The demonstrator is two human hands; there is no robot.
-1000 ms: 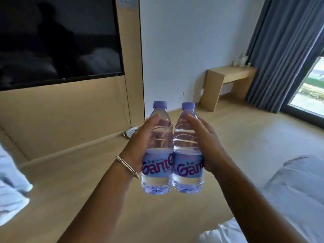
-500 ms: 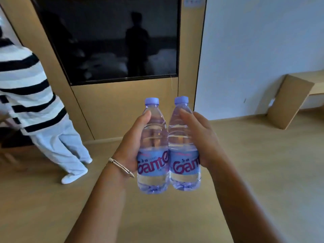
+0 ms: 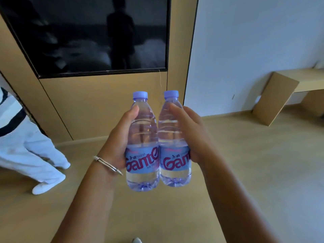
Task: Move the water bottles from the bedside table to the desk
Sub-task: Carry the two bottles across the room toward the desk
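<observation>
- The left hand [image 3: 119, 137] is wrapped around the left water bottle [image 3: 142, 146], with the thumb lying high on the clear plastic shoulder.
- The right hand [image 3: 191, 135] grips the right water bottle [image 3: 173, 142] in the same manner, its thumb on the ribbed upper part.
- Both bottles are held upright in the air above the floor [image 3: 245, 163], side by side and touching along their bodies.
- Each bottle is of transparent ribbed plastic, with a round lilac cap, a light blue label with red letters, and a lobed bottom.
- A thin metal bracelet [image 3: 107, 164] sits on the left wrist.
- The wooden desk [image 3: 280, 92], pale and of angular shape, stands far right against the white wall.
- A dark glossy screen [image 3: 87, 35] is set in the smooth wooden wall panel [image 3: 98, 106].
- At left is another person [image 3: 22, 146] in white trousers and white shoes.
</observation>
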